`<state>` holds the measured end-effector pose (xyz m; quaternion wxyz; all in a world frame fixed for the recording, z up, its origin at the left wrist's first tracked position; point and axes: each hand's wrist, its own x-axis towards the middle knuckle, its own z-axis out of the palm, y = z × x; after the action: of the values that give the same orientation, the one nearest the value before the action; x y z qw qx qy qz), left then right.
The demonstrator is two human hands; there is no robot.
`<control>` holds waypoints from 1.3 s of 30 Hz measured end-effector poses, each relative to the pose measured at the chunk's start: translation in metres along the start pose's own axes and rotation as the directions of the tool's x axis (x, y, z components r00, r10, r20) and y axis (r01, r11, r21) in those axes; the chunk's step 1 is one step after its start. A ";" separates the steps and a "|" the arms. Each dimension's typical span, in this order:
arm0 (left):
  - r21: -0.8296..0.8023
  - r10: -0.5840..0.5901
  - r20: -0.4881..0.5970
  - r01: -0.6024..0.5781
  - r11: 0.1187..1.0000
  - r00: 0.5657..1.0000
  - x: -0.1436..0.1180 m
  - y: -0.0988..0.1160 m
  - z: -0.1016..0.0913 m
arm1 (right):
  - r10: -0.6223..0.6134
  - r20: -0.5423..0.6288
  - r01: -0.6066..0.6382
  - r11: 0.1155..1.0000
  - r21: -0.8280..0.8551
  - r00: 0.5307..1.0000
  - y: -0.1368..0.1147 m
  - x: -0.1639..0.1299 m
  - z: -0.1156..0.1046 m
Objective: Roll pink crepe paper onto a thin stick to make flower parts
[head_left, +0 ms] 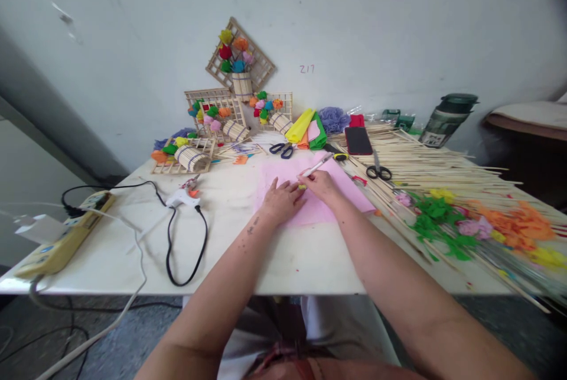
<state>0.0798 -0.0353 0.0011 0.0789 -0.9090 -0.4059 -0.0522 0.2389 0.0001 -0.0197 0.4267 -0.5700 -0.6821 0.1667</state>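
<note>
Here, at a white worktable (283, 262) set against a pale wall, I watch two bare hands work over one pink sheet of paper (319, 197). The left hand (280, 201) lies flat and open on the sheet, fingers spread, gripping nothing. The right hand (322, 185) is closed around a white pen (316, 165), its tip down on the paper just beside the left fingertips; I cannot make out any mark that it leaves. The sheet lies at the table's middle, its near edge partly hidden under both hands.

Much is hard to read. The heap of bamboo sticks (425, 164) on the right is too dense to count, and the paper flowers (478, 226) on stems blur toward the frame's edge, cut off at the lower right. A dark bottle (447, 120) leans at the back, its label unreadable. My own lap is cut off at the bottom.

Counted, I see two pairs of scissors: one blue-handled (282, 149), one black-handled (378, 171). One black phone (358, 140) lies on the sticks. One white glue gun (183, 195) lies left of the sheet, its black cord looping toward a yellow power strip (66, 235) at the table's left edge. Four stick-lattice flower crafts (239, 64) stand or lean along the wall, and one bundle of folded coloured paper (308, 129) lies behind the sheet.
</note>
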 end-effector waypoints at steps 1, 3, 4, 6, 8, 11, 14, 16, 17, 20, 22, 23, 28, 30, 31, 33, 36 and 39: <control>0.000 0.000 0.003 0.000 1.000 1.000 0.000 0.000 0.000 | 0.003 -0.018 -0.003 1.000 0.013 1.000 0.000 0.000 0.001; 0.006 -0.008 0.009 0.008 1.000 1.000 0.000 0.000 0.000 | 0.022 -0.028 -0.022 0.999 0.030 0.999 0.001 0.001 0.001; 0.011 -0.014 0.014 0.013 1.000 1.000 0.000 0.001 -0.001 | 0.036 -0.020 -0.035 0.999 0.035 0.999 0.001 0.001 0.001; 0.026 -0.030 0.031 0.029 0.999 0.999 0.000 0.003 -0.001 | 0.055 0.005 -0.056 0.997 0.046 0.998 0.002 0.001 0.001; 0.035 -0.055 0.047 0.053 0.998 0.997 0.000 0.004 -0.001 | 0.061 0.037 -0.063 0.996 0.062 0.997 0.004 0.001 0.000; 0.032 -0.084 0.084 0.082 0.996 0.993 0.000 0.005 -0.002 | 0.069 0.076 -0.076 0.993 0.085 0.995 0.008 0.002 0.001; 0.028 -0.093 0.118 0.091 0.995 0.989 0.000 0.005 -0.001 | 0.081 0.077 -0.090 0.989 0.119 0.994 0.011 0.003 0.003; 0.025 -0.098 0.132 0.096 0.995 0.986 0.001 0.004 0.000 | 0.087 0.047 -0.094 0.984 0.151 0.995 0.009 0.004 0.004; 0.022 -0.099 0.133 0.097 0.995 0.986 0.001 0.004 0.001 | 0.089 0.025 -0.092 0.981 0.172 0.996 0.006 0.004 0.003; 0.012 -0.095 0.130 0.094 0.995 0.987 0.002 0.004 0.001 | 0.098 0.003 -0.095 0.957 0.275 0.995 -0.001 0.003 0.002; 0.012 -0.096 0.137 0.095 0.995 0.986 0.002 0.004 0.000 | 0.111 0.062 -0.126 0.929 0.348 0.992 -0.004 0.003 0.003; 0.013 -0.098 0.143 0.097 0.995 0.985 0.002 0.005 0.000 | 0.109 0.094 -0.136 0.921 0.365 0.990 -0.003 0.003 0.004; 0.026 -0.097 0.146 0.094 0.995 0.985 0.001 0.005 -0.001 | 0.127 0.125 -0.162 0.932 0.325 0.984 0.006 0.005 0.010; 0.034 -0.096 0.135 0.092 0.995 0.986 0.000 0.006 -0.001 | 0.126 0.124 -0.159 0.938 0.307 0.984 0.007 0.005 0.011; 0.041 -0.094 0.124 0.089 0.995 0.988 -0.001 0.006 -0.001 | 0.127 0.122 -0.158 0.942 0.295 0.984 0.007 0.005 0.011; 0.055 -0.089 0.098 0.084 0.995 0.991 -0.002 0.006 -0.002 | 0.132 0.117 -0.159 0.948 0.275 0.984 0.005 0.005 0.010; 0.066 -0.081 0.076 0.076 0.995 0.994 -0.003 0.007 -0.003 | 0.137 0.117 -0.164 0.950 0.266 0.984 0.005 0.005 0.010; 0.070 -0.067 0.067 0.062 0.996 0.995 -0.003 0.006 -0.004 | 0.149 0.119 -0.176 0.949 0.263 0.982 0.005 0.005 0.010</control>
<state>0.0827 -0.0423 0.0036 0.0939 -0.8934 -0.4392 -0.0092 0.2342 0.0091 -0.0270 0.4520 -0.5515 -0.6233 0.3211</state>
